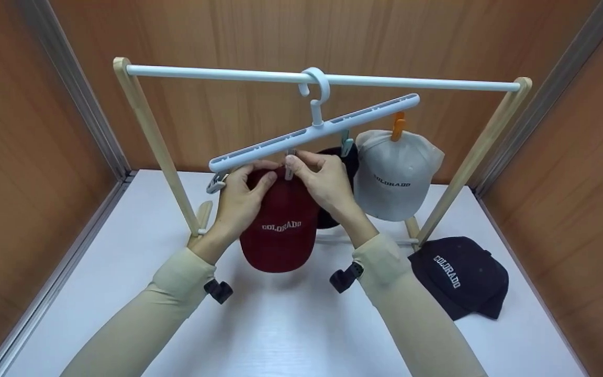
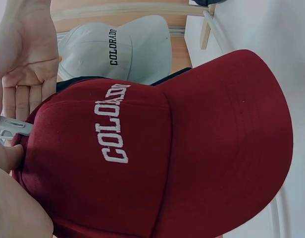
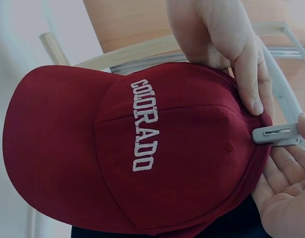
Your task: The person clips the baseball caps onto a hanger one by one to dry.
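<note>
A red cap with white COLORADO lettering hangs brim down under the left half of a white hanger. My left hand pinches the cap's upper edge, its thumb on the outside. At the same edge a grey clip bites onto the fabric. Thumb and fingers of my right hand pinch this clip by its handle end. Just behind the red cap, partly hidden, a dark cap hangs from a pale teal clip.
A light grey cap hangs by an orange clip at the hanger's right. Another grey clip dangles at its left end. The hanger hooks over the rack's white rod. One navy cap lies on the white table.
</note>
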`<action>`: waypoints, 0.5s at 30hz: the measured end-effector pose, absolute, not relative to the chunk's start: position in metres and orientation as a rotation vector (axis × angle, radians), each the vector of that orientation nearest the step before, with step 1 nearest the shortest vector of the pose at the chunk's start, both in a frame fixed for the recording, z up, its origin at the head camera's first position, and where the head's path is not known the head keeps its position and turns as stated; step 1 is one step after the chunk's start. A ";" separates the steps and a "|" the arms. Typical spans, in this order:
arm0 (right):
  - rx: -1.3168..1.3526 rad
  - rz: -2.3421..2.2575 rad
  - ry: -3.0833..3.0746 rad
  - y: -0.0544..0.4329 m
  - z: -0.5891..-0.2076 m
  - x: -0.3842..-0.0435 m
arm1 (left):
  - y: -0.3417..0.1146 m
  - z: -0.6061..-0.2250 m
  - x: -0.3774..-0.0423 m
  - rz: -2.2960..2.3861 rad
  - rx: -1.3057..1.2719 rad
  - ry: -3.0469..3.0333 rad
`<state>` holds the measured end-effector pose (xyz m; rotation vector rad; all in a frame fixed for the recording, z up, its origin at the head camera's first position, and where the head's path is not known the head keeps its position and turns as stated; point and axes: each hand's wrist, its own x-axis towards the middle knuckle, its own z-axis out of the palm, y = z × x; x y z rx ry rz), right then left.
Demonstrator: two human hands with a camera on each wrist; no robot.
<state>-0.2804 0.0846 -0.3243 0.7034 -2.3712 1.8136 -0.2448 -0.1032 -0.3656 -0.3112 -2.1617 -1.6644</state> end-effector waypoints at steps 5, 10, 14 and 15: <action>0.681 1.783 -2.338 0.081 -0.328 -0.278 | -0.103 -0.370 -0.245 -1.672 -0.314 -2.141; 0.687 1.789 -2.305 0.081 -0.330 -0.275 | -0.104 -0.372 -0.245 -1.652 -0.317 -2.145; 0.728 1.775 -2.288 0.084 -0.331 -0.274 | -0.107 -0.374 -0.244 -1.641 -0.305 -2.162; 0.735 1.760 -2.286 0.085 -0.332 -0.273 | -0.107 -0.374 -0.244 -1.641 -0.304 -2.164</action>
